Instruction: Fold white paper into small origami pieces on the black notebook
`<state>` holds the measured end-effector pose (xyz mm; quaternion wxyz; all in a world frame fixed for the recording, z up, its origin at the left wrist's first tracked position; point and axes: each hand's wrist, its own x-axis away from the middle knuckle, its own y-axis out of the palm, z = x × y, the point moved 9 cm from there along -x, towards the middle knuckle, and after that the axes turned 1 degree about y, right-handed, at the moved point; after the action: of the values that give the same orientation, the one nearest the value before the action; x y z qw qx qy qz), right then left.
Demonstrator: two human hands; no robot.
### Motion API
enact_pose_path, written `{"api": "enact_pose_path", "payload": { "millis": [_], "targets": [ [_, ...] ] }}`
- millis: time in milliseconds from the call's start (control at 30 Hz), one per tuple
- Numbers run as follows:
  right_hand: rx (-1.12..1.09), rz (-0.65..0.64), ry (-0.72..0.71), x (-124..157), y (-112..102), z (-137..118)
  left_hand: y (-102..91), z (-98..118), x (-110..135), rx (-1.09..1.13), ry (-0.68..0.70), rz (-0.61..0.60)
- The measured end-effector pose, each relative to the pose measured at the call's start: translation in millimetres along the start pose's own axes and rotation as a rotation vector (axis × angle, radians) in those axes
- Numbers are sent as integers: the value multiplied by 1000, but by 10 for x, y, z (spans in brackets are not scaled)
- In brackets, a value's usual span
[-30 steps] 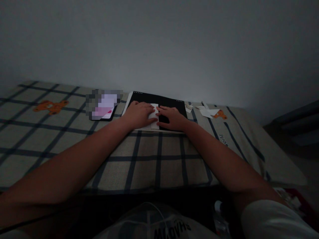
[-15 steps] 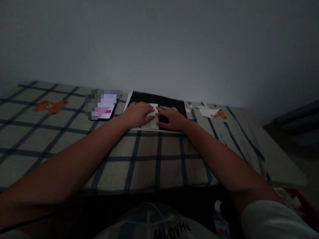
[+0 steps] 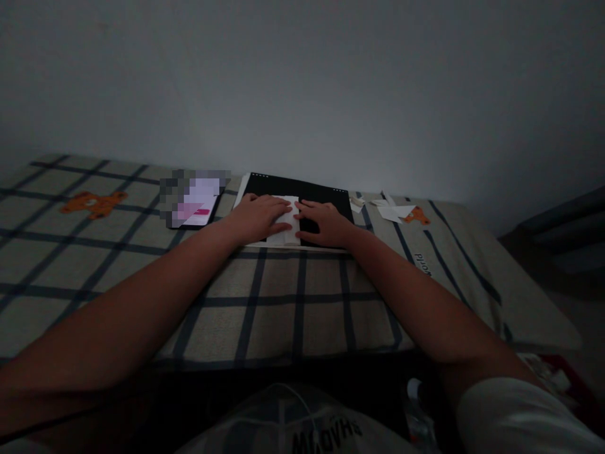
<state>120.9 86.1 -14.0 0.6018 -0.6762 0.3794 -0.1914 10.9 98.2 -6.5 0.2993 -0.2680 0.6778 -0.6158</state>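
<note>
A folded strip of white paper lies on the black cover of a notebook. My left hand rests over the strip's left side, fingers stretched flat and pointing right, covering part of it. From the other side, my right hand has its fingers spread, fingertips touching the strip's right edge and the palm over the black cover. Neither hand is closed around anything. The strip's upper middle is partly hidden by fingers.
A phone with a lit, partly pixelated screen lies left of the notebook. Loose white paper pieces are on the right of the checked tablecloth. A plain wall stands behind; a plastic bottle is below the table edge.
The white strip's right part looks flatter under my fingertips, its crease less distinct. Both hands stay in nearly the same place.
</note>
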Motion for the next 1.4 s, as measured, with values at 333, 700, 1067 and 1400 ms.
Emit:
{"api": "enact_pose_path", "payload": {
  "millis": [333,700,1067,1400],
  "targets": [
    [-26,-1,-1,6,-2,3,22,49,38,16,5,-44],
    [-31,11,3,6,-7,11,1,111,46,61,-18,-22],
    [-97,47,72,-13,30,136,-8,133,54,97,-21,-7],
    [-54,27,38,-22,23,70,-6,148,50,80,-58,14]
  ]
}}
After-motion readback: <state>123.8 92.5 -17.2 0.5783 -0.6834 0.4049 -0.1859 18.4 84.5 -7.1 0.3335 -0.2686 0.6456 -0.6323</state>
